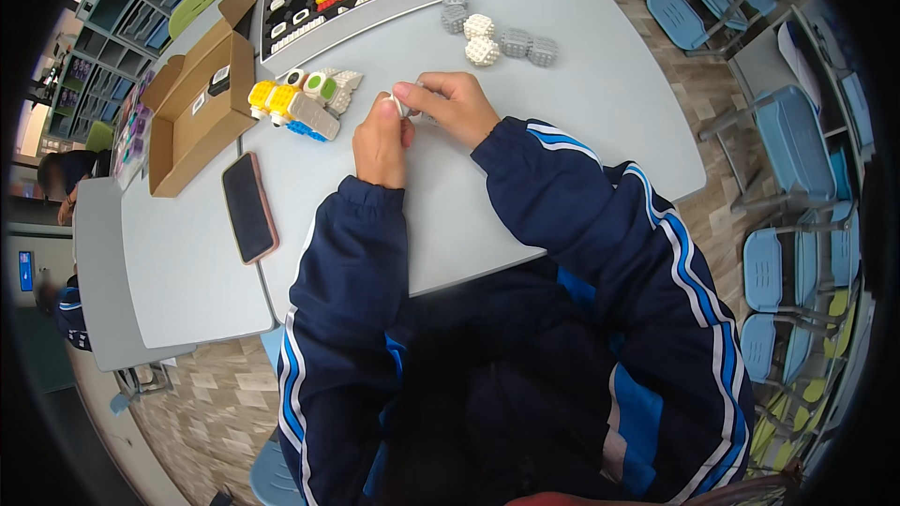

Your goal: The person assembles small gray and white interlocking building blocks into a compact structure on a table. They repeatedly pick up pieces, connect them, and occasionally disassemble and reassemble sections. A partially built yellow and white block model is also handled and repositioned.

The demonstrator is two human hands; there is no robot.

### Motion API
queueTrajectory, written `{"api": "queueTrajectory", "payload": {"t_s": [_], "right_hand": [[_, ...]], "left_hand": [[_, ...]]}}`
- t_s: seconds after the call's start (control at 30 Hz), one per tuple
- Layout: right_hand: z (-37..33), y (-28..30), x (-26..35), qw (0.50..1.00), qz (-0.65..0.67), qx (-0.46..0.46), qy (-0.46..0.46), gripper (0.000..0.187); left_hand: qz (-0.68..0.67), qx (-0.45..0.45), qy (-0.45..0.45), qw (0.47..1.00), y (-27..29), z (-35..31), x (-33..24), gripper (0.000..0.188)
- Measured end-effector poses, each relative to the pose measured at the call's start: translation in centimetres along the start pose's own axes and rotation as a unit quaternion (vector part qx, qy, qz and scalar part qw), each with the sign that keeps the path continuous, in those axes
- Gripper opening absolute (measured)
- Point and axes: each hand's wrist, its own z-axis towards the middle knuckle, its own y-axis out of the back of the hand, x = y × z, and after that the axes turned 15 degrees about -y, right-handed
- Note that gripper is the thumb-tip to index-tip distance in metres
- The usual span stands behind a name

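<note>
Above the table's middle my left hand (380,143) and my right hand (457,105) meet, fingers closed together. Between the fingertips is a small white piece (403,105), with a bit of grey beside it; most of it is covered by the fingers. Just left of my hands lies a built block model (302,103) in yellow, white, blue and green. Farther back to the right are studded white blocks (481,40) with grey blocks (530,46) joined or lying close on their right, and more grey blocks (455,11) behind.
A partitioned kit tray (375,2) with coloured blocks stands at the back. On the left are an open cardboard box (199,131) and a phone (250,209). Blue chairs (797,145) stand right of the table (600,103). A person (70,173) is at the far left.
</note>
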Motion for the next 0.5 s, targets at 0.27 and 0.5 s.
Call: {"api": "queueTrajectory", "payload": {"t_s": [0.27,0.5], "right_hand": [[-0.6,-1.2,0.2,0.988,0.141,0.044,-0.041,0.038],[-0.1,0.7,-0.5,0.943,0.272,0.133,-0.139,0.037]], "left_hand": [[-0.159,-0.04,0.049,0.985,-0.4,0.0,-0.5,0.042],[-0.289,-0.069,0.126,0.947,-0.3,0.2,-0.7,0.047]]}}
